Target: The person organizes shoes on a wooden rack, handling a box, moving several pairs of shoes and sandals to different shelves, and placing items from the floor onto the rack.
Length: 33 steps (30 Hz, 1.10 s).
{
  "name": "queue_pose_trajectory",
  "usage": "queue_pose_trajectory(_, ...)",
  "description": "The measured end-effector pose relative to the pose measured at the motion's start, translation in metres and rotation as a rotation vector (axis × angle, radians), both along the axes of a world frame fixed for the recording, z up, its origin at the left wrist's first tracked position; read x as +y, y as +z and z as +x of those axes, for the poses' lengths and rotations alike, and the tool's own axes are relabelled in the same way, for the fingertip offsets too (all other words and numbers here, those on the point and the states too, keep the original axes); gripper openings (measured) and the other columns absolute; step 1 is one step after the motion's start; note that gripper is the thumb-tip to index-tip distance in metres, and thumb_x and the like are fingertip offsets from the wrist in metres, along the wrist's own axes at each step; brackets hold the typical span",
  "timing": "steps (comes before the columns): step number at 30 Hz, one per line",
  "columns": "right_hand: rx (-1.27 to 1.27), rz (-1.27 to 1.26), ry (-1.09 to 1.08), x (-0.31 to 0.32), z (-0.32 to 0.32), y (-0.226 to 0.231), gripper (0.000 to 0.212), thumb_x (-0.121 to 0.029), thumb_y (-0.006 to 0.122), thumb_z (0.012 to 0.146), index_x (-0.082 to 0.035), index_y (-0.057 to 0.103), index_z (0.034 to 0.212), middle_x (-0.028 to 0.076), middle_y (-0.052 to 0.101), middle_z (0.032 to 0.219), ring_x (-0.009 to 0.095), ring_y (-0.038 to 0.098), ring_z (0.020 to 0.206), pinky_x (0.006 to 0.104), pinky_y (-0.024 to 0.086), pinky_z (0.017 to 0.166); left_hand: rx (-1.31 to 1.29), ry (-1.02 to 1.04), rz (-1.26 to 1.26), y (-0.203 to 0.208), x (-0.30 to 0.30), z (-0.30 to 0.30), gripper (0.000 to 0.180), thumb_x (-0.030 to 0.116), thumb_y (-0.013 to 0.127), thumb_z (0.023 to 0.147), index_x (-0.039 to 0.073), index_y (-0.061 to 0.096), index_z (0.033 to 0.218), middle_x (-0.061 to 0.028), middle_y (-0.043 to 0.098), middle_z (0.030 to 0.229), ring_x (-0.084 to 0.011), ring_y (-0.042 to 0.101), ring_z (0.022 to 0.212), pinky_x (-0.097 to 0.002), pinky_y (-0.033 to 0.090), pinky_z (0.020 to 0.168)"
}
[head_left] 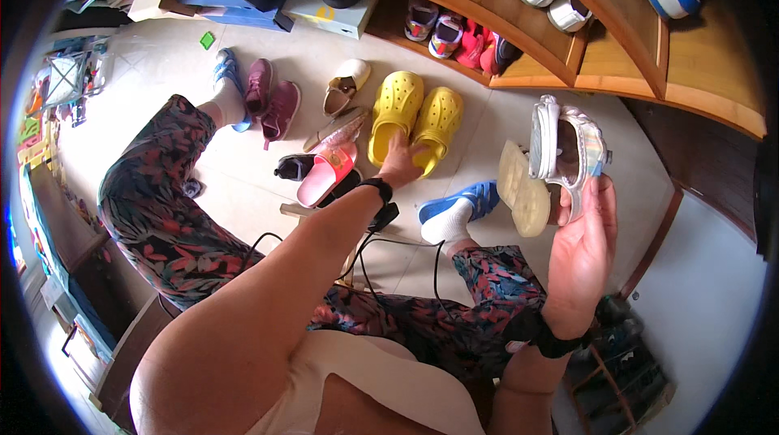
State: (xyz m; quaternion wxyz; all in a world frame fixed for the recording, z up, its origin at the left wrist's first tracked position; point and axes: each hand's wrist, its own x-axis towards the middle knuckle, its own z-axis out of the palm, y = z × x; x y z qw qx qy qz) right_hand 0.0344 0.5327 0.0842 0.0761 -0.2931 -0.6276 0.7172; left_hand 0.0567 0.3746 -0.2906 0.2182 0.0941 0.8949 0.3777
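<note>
A pair of yellow clogs (398, 98) stands side by side on the floor in front of me. My left hand (399, 163) reaches to their heel openings, its fingers closed on the two inner sides where the clogs meet. Up on the right, my right hand (586, 228) grips silvery-white strappy sandals (572, 143) by a heel strap, off the floor. Their pale, see-through-looking soles (523, 191) face left. The clogs hide part of the left fingertips.
Left of the clogs lie a pink slide (327, 175), cream flats (347, 86), maroon sneakers (280, 110) and a black shoe (292, 165). My feet wear blue slippers (479, 198). A wooden shoe rack (519, 70) curves along the far side, with shoeboxes (341, 17) beside it. Black cables (365, 260) cross my lap.
</note>
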Motion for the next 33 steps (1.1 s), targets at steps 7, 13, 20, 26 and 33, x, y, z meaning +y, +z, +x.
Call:
queue_pose_trajectory(7, 0.027, -0.059, 0.061, -0.007, -0.013, 0.000, 0.015, -0.015, 0.050, 0.100, -0.004, 0.059, 0.106, 0.000, 0.058, 0.097, 0.007, 0.049, 0.084, 0.0219, 0.037, 0.076, -0.125, 0.092, -0.094, 0.026, 0.000, -0.025, 0.056, 0.015, 0.071, 0.071, 0.012, 0.057, 0.125, -0.0175, 0.043, 0.129, -0.0374, 0.043, 0.123, -0.0465, 0.045, 0.096)
queue_pose_trajectory(13, 0.035, -0.019, 0.199, -0.007, -0.026, -0.008, 0.021, -0.021, 0.056, 0.098, -0.008, 0.061, 0.114, -0.005, 0.059, 0.105, 0.004, 0.051, 0.090, 0.0221, 0.040, 0.079, 0.281, 0.189, 0.079, 0.133, -0.042, -0.032, 0.037, 0.021, 0.070, 0.070, 0.006, 0.066, 0.103, -0.0189, 0.054, 0.113, -0.0392, 0.052, 0.107, -0.0460, 0.046, 0.092)
queue_pose_trajectory(20, 0.017, 0.013, 0.305, -0.050, -0.042, -0.012, 0.017, -0.025, 0.059, 0.096, -0.011, 0.062, 0.106, -0.007, 0.056, 0.090, 0.002, 0.046, 0.076, 0.0177, 0.035, 0.067, 0.714, 0.400, 0.029, 0.237, -0.167, -0.069, 0.019, 0.013, 0.066, 0.071, 0.006, 0.067, 0.089, -0.0172, 0.054, 0.105, -0.0386, 0.051, 0.098, -0.0462, 0.044, 0.086)
queue_pose_trajectory(26, 0.021, -0.061, 0.384, -0.077, -0.058, -0.024, 0.011, -0.022, 0.061, 0.095, -0.011, 0.062, 0.096, -0.006, 0.056, 0.080, 0.003, 0.050, 0.068, 0.0169, 0.036, 0.060, 0.853, 0.568, -0.206, 0.267, -0.271, -0.163, 0.026, 0.023, 0.066, 0.073, 0.010, 0.068, 0.096, -0.0138, 0.054, 0.116, -0.0361, 0.051, 0.106, -0.0473, 0.045, 0.086)
queue_pose_trajectory(33, -0.025, 0.092, 0.460, -0.093, -0.074, -0.042, 0.009, -0.020, 0.056, 0.097, -0.012, 0.059, 0.094, -0.008, 0.054, 0.082, 0.001, 0.046, 0.069, 0.0175, 0.034, 0.059, 0.773, 0.428, -0.328, 0.295, -0.328, -0.321, 0.030, 0.028, 0.064, 0.075, 0.013, 0.071, 0.101, -0.0169, 0.056, 0.125, -0.0365, 0.053, 0.112, -0.0437, 0.048, 0.092)
